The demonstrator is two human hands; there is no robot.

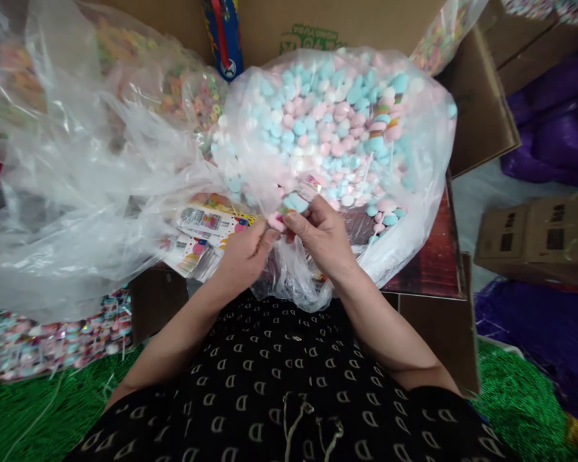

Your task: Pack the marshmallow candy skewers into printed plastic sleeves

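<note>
My left hand (245, 251) and my right hand (325, 237) meet over the front edge of a clear plastic bag. Between them is a small candy skewer (295, 203) with blue, green and pink pieces. The fingers of my left hand pinch its pink end, while my right thumb and fingers close on the blue part. A small printed wrapper (311, 184) shows just above my right fingers. Behind them, the bag holds loose pink, blue and white candies (327, 122), with stacked candy skewers (381, 128) on top. Printed cards or wrappers (207, 221) lie beside my left hand.
Bags of ring-shaped candies (173, 90) and crumpled plastic (77, 212) fill the left. A blue tube (225, 38) leans at the back against cardboard. Packed skewers (62, 340) lie lower left above green tinsel (52, 417). Brown boxes (525, 244) stand at right.
</note>
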